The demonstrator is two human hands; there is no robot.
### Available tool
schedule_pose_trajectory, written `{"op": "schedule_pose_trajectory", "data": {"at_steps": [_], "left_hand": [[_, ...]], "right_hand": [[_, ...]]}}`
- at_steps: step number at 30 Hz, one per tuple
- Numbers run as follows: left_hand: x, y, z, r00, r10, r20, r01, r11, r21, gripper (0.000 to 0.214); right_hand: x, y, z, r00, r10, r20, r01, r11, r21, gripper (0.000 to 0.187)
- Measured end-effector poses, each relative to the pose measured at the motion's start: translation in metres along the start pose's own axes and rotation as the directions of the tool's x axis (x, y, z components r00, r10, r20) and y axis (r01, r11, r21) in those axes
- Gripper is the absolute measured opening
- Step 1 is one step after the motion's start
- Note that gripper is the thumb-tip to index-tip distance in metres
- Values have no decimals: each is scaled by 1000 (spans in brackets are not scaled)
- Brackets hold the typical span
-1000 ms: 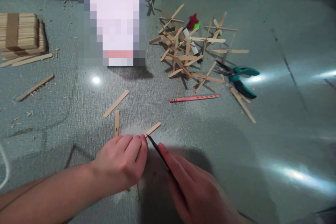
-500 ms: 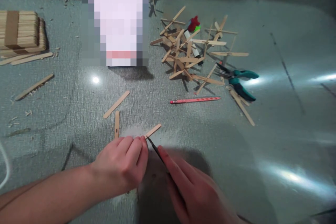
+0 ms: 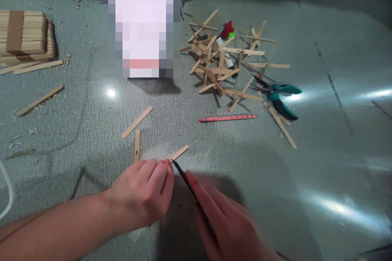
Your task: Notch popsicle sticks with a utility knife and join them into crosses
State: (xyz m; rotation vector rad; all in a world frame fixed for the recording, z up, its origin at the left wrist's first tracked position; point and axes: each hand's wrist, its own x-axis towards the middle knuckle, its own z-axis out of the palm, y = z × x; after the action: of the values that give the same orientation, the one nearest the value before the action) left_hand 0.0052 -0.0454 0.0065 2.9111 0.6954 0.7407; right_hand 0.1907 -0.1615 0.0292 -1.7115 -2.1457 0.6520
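My left hand is closed around one end of a wooden craft stick, whose rounded far end points up and to the right. In my right hand is a slim dark knife, its tip touching the stick right beside my left fingertips. Most of the knife's handle is hidden by my fingers. Just beyond my left hand lies a craft stick with a small slot. Another plain stick rests diagonally behind it. Pale dust covers the surface around the held stick.
A red pencil lies ahead, with green-handled pliers to its right. Crossed craft-stick pieces are heaped behind, around a white marker. Bundled sticks sit at the far left. A pixelated upright object stands at the back.
The view has shifted very slightly. Both hands keep nearly the same pose, with the knife tip still at the same spot on the stick.
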Motion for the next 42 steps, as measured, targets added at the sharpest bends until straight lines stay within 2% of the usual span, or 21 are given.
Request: {"op": "schedule_pose_trajectory", "data": {"at_steps": [9, 13, 19, 28, 35, 38, 42], "left_hand": [[-1, 1, 2, 1000, 7, -9, -7, 999, -34, 18], [-1, 3, 2, 1000, 10, -26, -10, 1000, -3, 20], [-1, 4, 3, 1000, 20, -11, -20, 999, 41, 21], [1, 8, 3, 995, -95, 15, 96, 995, -41, 22], [4, 6, 3, 993, -112, 34, 114, 991, -73, 22], [3, 5, 2, 994, -93, 55, 97, 992, -81, 23], [1, 7, 0, 998, -20, 56, 21, 1000, -14, 23]], "right_hand": [[-1, 1, 2, 1000, -3, 11, 4, 1000, -27, 70], [-4, 0, 1, 999, 10, 47, -4, 993, -114, 71], [-11, 0, 8, 996, -22, 82, 45, 956, -291, 73], [-8, 1, 10, 996, 1, 92, 19, 976, -215, 76], [4, 0, 5, 998, 19, 65, -9, 989, -150, 73], [6, -1, 2, 998, 26, 66, -14, 986, -168, 70], [6, -2, 2, 999, 8, 45, 3, 970, -244, 69]]}}
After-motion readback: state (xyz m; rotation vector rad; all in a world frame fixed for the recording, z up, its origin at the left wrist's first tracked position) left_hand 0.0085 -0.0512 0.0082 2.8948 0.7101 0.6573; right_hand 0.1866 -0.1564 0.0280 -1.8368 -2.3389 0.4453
